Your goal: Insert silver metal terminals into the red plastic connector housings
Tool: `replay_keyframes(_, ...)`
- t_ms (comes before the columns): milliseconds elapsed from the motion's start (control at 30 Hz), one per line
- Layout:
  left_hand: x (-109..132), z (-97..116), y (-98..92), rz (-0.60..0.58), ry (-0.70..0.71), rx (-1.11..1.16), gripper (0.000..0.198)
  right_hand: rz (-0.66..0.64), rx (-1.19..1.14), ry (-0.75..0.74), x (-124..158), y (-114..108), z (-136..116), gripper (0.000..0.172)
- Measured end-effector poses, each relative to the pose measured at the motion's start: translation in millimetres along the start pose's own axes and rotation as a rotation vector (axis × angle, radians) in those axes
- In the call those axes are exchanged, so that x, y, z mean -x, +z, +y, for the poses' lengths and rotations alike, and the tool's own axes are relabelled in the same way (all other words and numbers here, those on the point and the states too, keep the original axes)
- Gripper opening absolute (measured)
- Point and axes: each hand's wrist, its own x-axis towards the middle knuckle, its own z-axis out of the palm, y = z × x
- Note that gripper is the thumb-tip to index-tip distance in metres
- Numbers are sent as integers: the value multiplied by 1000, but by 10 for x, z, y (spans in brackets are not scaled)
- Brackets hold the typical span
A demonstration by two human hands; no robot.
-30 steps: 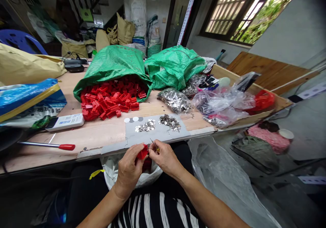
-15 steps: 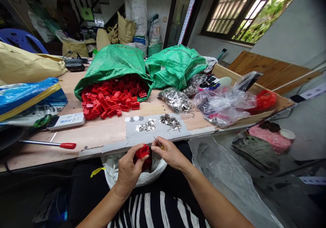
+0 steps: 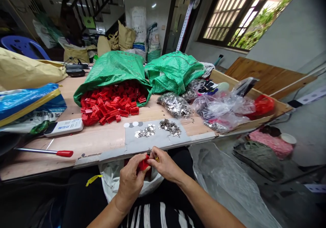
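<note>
Piece of red plastic, left hand pinching it, right hand alongside

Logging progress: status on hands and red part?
Left hand: grip closed on red part. Right hand: holding yellow-handled tool beside it. Hands partly hide red part.

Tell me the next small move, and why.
Perhaps have the right hand press lightly on the red piece: the left hand pinches it, and the right fingertips sit at its edge, with a thin pointed tool held in the same hand.
</note>
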Motion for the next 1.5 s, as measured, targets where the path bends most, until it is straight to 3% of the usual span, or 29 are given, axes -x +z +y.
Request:
replay_keyframes(167, -53, -11, -54, -47, -309, 228, 26, -18, -296, 62, -39, -8, 0, 27)
replay_keyframes(267, -104, -3, -80, -37, -398, 384, 28, -49, -455, 107, -49, -22, -49, 37)
replay_keyframes(433, -112, -7, -84, -25, -412, 453, 30, -67, -490, 82, -56, -37, -122, 41)
replay_keyframes(700, -60, -32, -87, -78, -418, 483, 30, -138, -559, 189, -20, -101, -137, 49)
replay_keyframes(1033, -23, -57, -92, -45, -446, 511, 31, -197, -609, 206, -23, -92, -180, 48)
replay_keyframes(1367, -22, 15, -97, 29, -520, 729, 29, -257, -815, 267, 33, -37, -91, 54)
replay_keyframes(1500, -13, -40, -60, -13, -562, 826, 30, -301, -732, 259, 8, -88, -56, 55)
